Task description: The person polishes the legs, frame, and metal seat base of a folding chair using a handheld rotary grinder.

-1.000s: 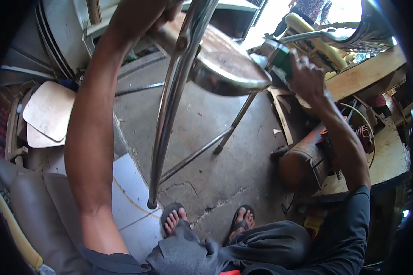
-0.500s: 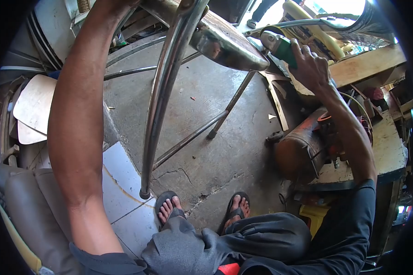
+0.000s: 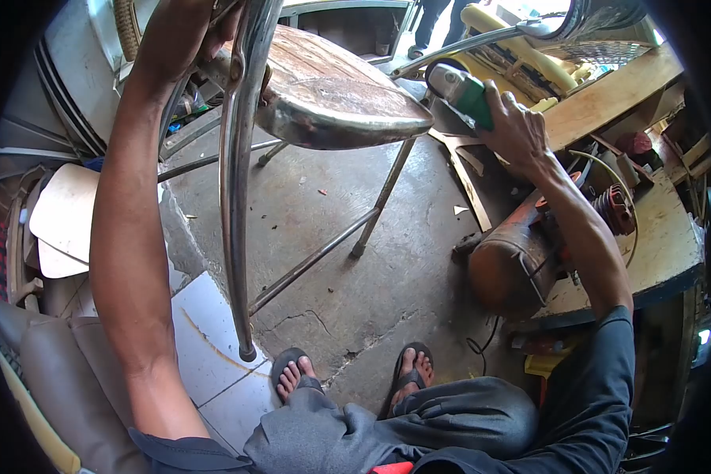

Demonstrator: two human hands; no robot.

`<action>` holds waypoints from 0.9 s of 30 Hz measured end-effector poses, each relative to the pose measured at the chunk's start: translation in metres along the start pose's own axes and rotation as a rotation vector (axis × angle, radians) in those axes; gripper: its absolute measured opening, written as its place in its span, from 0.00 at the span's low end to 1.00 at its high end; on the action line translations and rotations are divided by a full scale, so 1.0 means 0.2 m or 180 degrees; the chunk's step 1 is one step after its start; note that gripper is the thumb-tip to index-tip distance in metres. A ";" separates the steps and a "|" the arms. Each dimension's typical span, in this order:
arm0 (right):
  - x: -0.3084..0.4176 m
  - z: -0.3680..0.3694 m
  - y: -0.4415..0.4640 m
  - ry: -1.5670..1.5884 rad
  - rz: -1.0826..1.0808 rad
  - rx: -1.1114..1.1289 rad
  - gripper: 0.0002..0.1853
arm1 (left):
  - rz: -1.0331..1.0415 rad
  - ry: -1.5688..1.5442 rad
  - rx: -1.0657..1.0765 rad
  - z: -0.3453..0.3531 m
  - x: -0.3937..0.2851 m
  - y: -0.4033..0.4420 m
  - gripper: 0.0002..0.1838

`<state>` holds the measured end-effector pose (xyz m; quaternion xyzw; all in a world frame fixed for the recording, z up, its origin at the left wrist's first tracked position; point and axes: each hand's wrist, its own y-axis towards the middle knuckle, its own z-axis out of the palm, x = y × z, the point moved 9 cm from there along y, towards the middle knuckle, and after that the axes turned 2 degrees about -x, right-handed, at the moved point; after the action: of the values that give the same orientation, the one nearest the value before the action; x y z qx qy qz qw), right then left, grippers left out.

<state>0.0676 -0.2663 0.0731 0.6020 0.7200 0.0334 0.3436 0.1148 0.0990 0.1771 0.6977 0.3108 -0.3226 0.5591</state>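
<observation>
A metal-framed chair with a worn, rusty-looking seat (image 3: pixel 344 79) stands tilted in front of me. My left hand (image 3: pixel 183 38) is at the top left, its fingers closed round the chair's frame near a bright tubular leg (image 3: pixel 237 158); part of the grip is cut off by the frame's edge. My right hand (image 3: pixel 520 134) is wrapped round the green body of an angle grinder (image 3: pixel 470 96). The grinder's dark disc end points left, just beyond the seat's right corner. Whether the disc touches the metal I cannot tell.
An orange-brown compressor tank (image 3: pixel 505 276) lies to the right beside a wooden board (image 3: pixel 663 245). Wooden planks (image 3: pixel 608 99) rise behind it. Grey cushions (image 3: pixel 71 371) sit at lower left, near white floor tiles (image 3: pixel 213 340). A person's legs (image 3: pixel 442 24) show at the far top.
The chair has shifted left and its seat top shows more. My left hand has come further into view. My right hand has moved slightly left and down with the grinder.
</observation>
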 end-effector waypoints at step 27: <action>0.61 0.35 -0.44 0.0827 0.0710 0.0701 0.38 | 0.0213 0.0482 0.0006 0.10 0.03 0.13 0.34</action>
<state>0.0252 -0.2080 -0.0762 0.7026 0.6864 0.0696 0.1740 0.1368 0.0759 0.1850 0.7306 0.3283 -0.2503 0.5438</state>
